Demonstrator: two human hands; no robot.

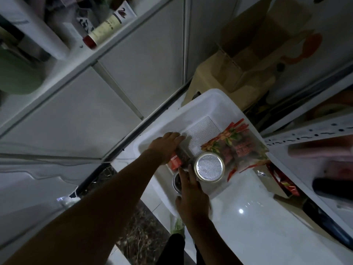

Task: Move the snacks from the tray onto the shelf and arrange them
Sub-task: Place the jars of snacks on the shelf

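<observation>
A white plastic tray (208, 100) sits on the pale floor below me. In it lie a clear snack bag with red chili print (240, 148), a can with a shiny silver lid (209, 167), a red-labelled packet (175, 160) and a small dark round tin (176, 183). My left hand (166, 147) reaches down over the red-labelled packet, fingers curled round its top. My right hand (192, 194) lies between the dark tin and the silver-lidded can, straight fingers touching the can's side. Part of the dark tin is hidden under it.
A white metal shelf with a perforated upright (309, 132) stands at the right, with dark and pink items on it. A red packet (285, 183) lies at its edge. A cardboard box (246, 60) stands behind the tray. White cupboard doors (107, 96) and a bottle-laden ledge (107, 27) fill the left.
</observation>
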